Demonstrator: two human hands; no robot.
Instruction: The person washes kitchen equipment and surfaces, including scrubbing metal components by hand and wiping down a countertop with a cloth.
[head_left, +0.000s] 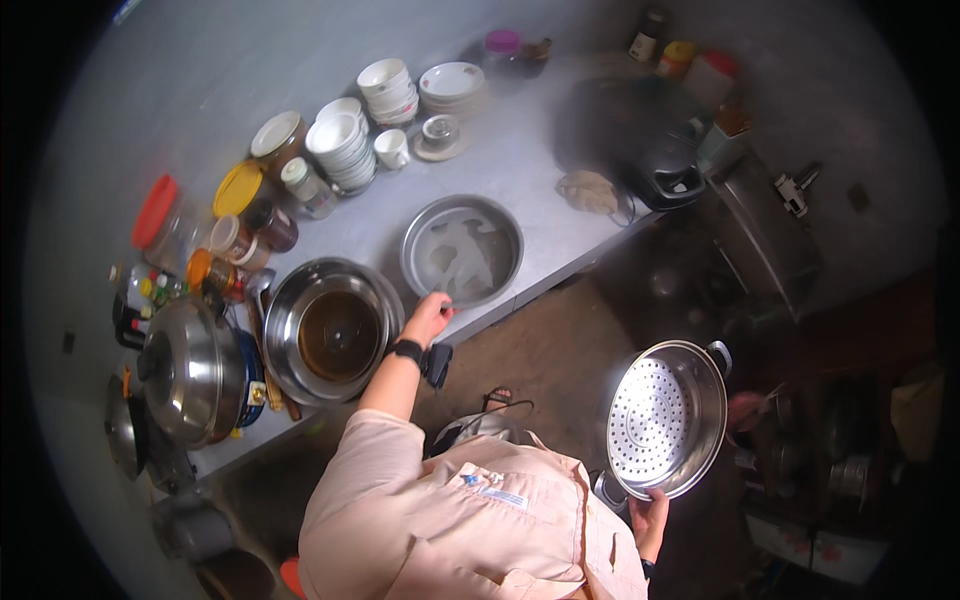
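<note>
My left hand (430, 318) grips the near rim of a round grey metal pan (463, 251), which sits on the countertop with a wet or whitish patch across its bottom. Off to the right, away from the counter, my right hand (651, 514) holds a steel steamer pot (703, 450) by the lower rim. The steamer is tilted, so its perforated bottom (649, 423) faces up towards me. Beside my left forearm stands a wide steel basin (281, 307) with brownish liquid in it.
A lidded steel pot (191, 367) stands left on the counter (517, 165). Lidded jars (238, 190), stacked white bowls (343, 154), a white mug (391, 148) and plates (452, 81) line the wall. A dark appliance (667, 180) and a beige cloth (589, 192) are at the right end.
</note>
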